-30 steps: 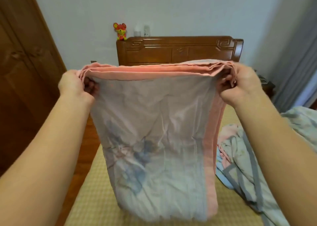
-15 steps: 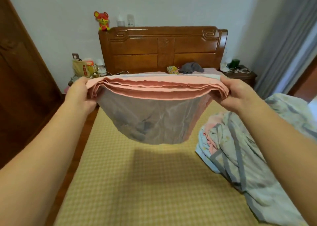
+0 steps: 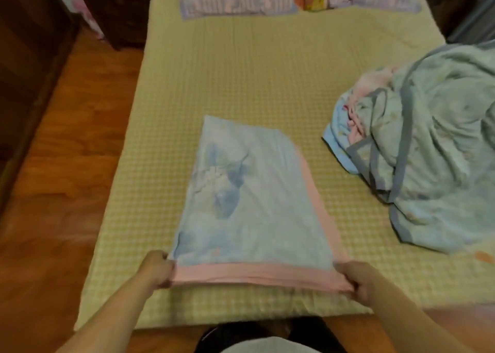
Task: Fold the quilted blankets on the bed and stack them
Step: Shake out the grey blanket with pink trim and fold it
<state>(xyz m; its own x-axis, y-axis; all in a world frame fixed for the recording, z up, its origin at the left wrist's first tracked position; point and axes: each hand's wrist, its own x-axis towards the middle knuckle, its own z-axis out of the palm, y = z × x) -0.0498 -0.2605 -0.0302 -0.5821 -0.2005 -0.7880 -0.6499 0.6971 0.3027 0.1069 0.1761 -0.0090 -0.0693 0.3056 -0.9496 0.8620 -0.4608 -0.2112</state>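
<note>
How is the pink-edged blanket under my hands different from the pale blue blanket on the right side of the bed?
The pink-edged light blue folded blanket lies flat in a neat rectangle; the pale blue blanket with grey trim sits crumpled in a heap. The folded one has a pink border, the heap grey-blue bands. The left hand and right hand each grip a near corner of the folded one; nothing touches the heap. Both rest on the yellow checked mattress.
</note>
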